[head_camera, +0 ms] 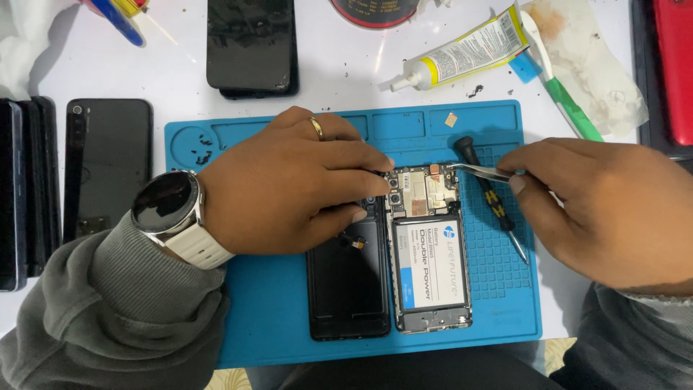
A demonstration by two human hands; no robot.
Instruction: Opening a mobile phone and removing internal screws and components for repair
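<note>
Blue repair mat was laid on the white table; opened phone, battery exposed, lay on it beside its black back cover. Left hand was half-curled, fingertips pressed on the phone's top edge. Right hand was pinched around metal tweezers, tips at the board's upper corner.

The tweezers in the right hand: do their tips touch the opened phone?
Touching. The head view shows the tweezers tips resting on the top right corner of the opened phone, with no gap visible.
</note>
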